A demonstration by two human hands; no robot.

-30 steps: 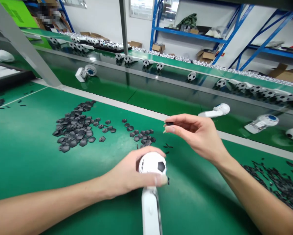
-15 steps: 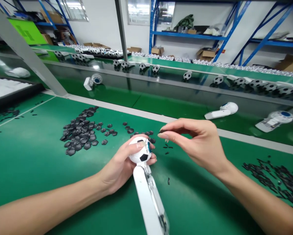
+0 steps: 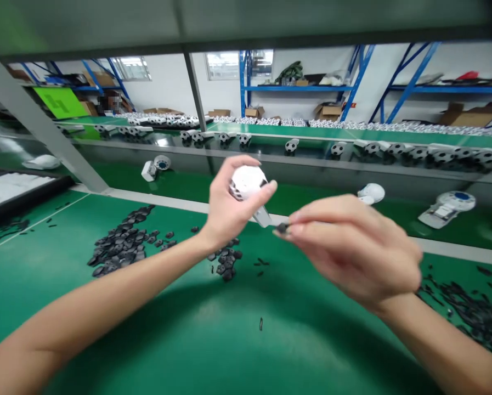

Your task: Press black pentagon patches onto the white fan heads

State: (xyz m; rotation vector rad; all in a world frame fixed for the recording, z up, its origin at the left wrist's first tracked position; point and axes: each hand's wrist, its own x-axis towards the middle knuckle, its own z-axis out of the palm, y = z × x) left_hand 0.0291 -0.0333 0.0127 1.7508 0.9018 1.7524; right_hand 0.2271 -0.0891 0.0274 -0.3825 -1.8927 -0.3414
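My left hand (image 3: 229,211) is wrapped round the ball-shaped head of a white device (image 3: 249,180) with black patches, lifted above the green work surface. Its white handle now points away, partly hidden behind my thumb. To the right, my right hand (image 3: 352,247) pinches a small black piece (image 3: 282,227) between thumb and fingertips, apart from the device. Below my left hand lies a small cluster of black pieces (image 3: 227,263). A larger pile of black pieces (image 3: 120,244) is left of it, partly behind my left forearm.
Thin black strips (image 3: 471,307) are heaped at the right. Beyond the pale table edge (image 3: 167,202), more white devices (image 3: 449,208) lie on a green belt (image 3: 196,189). A slanted grey post (image 3: 52,120) and a white-filled tray (image 3: 11,192) stand left.
My left hand has raised the device and turned it, so its handle points away instead of toward me. My right hand has turned, showing the black piece more clearly. The view has tilted up.
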